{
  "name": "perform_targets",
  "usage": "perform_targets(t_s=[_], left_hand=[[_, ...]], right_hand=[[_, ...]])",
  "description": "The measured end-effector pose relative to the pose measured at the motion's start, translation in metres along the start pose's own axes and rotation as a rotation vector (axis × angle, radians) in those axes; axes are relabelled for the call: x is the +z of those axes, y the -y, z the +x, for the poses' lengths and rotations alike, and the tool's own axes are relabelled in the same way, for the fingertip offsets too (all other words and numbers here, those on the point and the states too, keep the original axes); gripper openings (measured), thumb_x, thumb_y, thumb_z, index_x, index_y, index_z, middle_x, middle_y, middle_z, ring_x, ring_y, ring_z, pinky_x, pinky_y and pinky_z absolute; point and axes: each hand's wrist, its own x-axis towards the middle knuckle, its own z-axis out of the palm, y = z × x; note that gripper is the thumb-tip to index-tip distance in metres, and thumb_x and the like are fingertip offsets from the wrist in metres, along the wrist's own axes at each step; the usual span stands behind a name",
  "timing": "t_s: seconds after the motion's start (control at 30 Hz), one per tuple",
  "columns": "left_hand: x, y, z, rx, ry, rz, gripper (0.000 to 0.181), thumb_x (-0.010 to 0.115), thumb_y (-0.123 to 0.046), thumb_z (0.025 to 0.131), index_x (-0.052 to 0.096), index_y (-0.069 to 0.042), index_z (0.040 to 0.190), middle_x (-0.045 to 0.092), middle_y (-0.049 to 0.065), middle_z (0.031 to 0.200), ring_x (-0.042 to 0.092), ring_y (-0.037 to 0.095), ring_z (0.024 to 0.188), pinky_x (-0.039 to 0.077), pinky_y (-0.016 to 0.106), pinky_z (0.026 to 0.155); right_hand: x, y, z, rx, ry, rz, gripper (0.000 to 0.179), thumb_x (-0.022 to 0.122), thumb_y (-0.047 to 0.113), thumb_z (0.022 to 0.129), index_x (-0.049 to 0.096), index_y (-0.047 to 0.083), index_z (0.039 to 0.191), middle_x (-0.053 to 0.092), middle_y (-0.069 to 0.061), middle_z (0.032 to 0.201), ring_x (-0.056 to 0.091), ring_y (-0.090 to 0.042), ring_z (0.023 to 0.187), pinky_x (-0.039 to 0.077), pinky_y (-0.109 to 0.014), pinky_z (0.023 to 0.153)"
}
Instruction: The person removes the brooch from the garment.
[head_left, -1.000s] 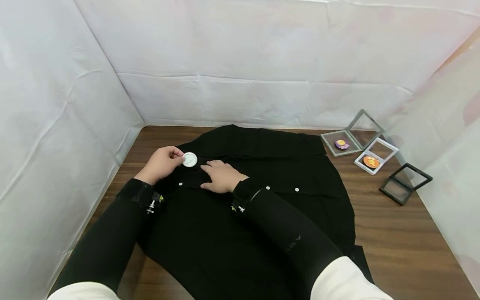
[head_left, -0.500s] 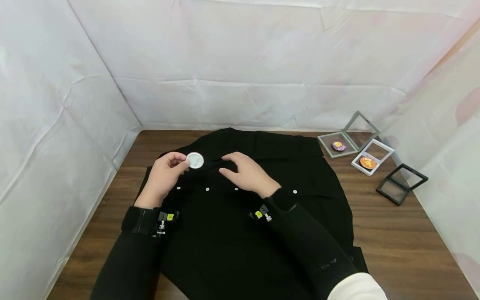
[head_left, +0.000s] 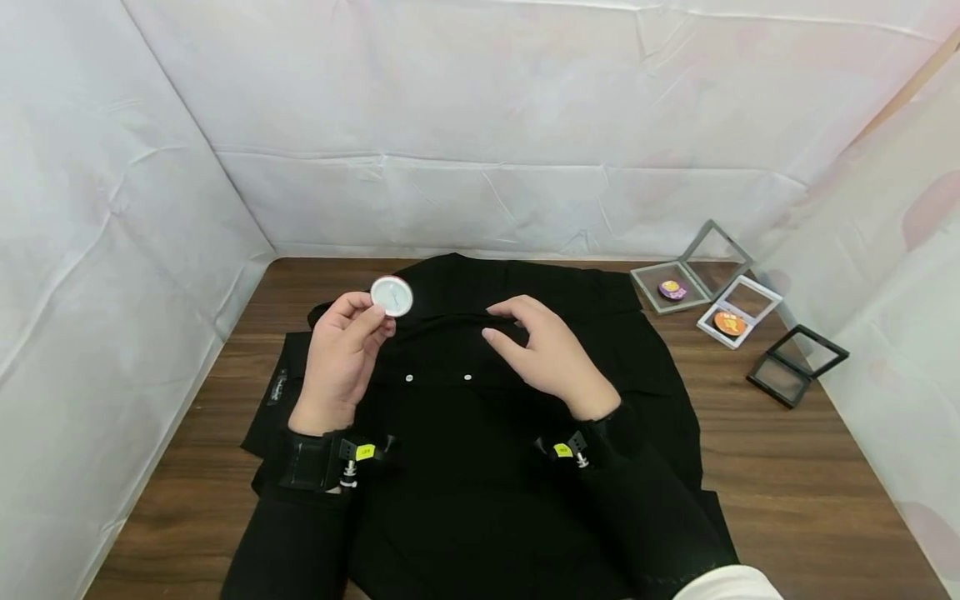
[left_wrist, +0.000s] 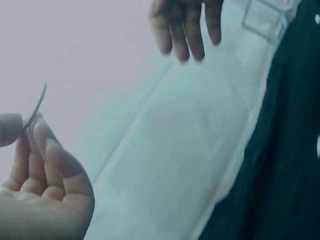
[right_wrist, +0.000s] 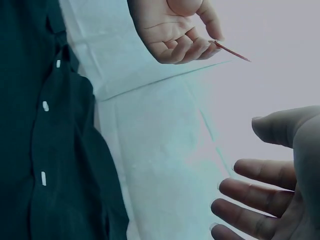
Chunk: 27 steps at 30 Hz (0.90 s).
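Note:
My left hand [head_left: 339, 358] pinches the rim of a round badge [head_left: 392, 296] between thumb and fingers, above the black shirt [head_left: 450, 450]. In the head view the badge shows a pale face with a thin line on it and a reddish edge; the wrist views show it edge-on, as a thin curved disc [left_wrist: 37, 104]. My right hand [head_left: 553, 357] hovers over the shirt to the right of the badge, its fingers loosely bent, thumb apart, holding nothing. White buttons run across the shirt, partly hidden by my hands.
At the right of the wooden table [head_left: 795, 492] stand a grey case [head_left: 663, 308] with a purple badge [head_left: 672, 290], a white case [head_left: 722, 337] with an orange badge [head_left: 730, 324], and an opened black case [head_left: 778, 382]. White cloth walls [head_left: 480, 200] enclose the back and sides.
My left hand has lifted the badge from near the shirt and tilted it upward. My right hand has risen off the shirt and moved to the right.

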Motion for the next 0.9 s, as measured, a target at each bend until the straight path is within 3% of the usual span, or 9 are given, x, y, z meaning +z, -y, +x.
perform_targets(t_s=[0.23, 0.47, 0.6, 0.7, 0.9], left_hand=[[0.035, 0.003, -0.009, 0.049, 0.03, -0.08, 0.007, 0.067, -0.001, 0.099, 0.062, -0.006, 0.1, 0.064, 0.007, 0.097, 0.064, 0.016, 0.084, 0.055, 0.024, 0.077], [0.063, 0.001, -0.025, 0.083, 0.07, -0.033, 0.013, 0.064, 0.005, 0.097, 0.063, -0.007, 0.098, 0.068, 0.005, 0.094, 0.065, 0.016, 0.083, 0.057, 0.025, 0.079], [0.073, -0.002, -0.035, 0.099, 0.094, 0.033, 0.011, 0.064, 0.005, 0.097, 0.063, -0.005, 0.098, 0.068, 0.006, 0.095, 0.066, 0.017, 0.084, 0.058, 0.028, 0.081], [0.078, -0.003, -0.04, 0.11, 0.094, 0.089, 0.008, 0.067, 0.004, 0.095, 0.063, -0.002, 0.1, 0.068, 0.009, 0.095, 0.066, 0.02, 0.084, 0.058, 0.031, 0.082], [0.086, 0.005, -0.043, 0.101, 0.109, 0.131, 0.009, 0.07, 0.002, 0.094, 0.065, -0.002, 0.1, 0.067, 0.012, 0.098, 0.066, 0.022, 0.085, 0.059, 0.031, 0.08]], right_hand=[[-0.005, -0.005, -0.01, -0.038, -0.053, 0.112, 0.025, 0.064, 0.025, 0.104, 0.069, 0.012, 0.125, 0.066, 0.002, 0.123, 0.061, -0.025, 0.113, 0.05, -0.043, 0.1], [-0.008, 0.01, -0.016, -0.131, -0.13, 0.188, 0.024, 0.066, 0.016, 0.102, 0.068, 0.009, 0.125, 0.069, -0.001, 0.115, 0.062, -0.015, 0.105, 0.053, -0.037, 0.091], [-0.012, 0.021, -0.021, -0.188, -0.221, 0.322, 0.02, 0.067, 0.004, 0.099, 0.071, 0.006, 0.118, 0.069, -0.003, 0.096, 0.061, -0.017, 0.081, 0.052, -0.031, 0.07], [-0.015, 0.029, -0.025, -0.213, -0.266, 0.422, 0.019, 0.066, -0.003, 0.097, 0.073, 0.003, 0.113, 0.066, -0.005, 0.088, 0.058, -0.018, 0.071, 0.048, -0.027, 0.061], [-0.016, 0.032, -0.028, -0.227, -0.255, 0.511, 0.018, 0.064, -0.008, 0.096, 0.071, -0.004, 0.112, 0.069, -0.011, 0.092, 0.064, -0.018, 0.079, 0.055, -0.027, 0.069]])
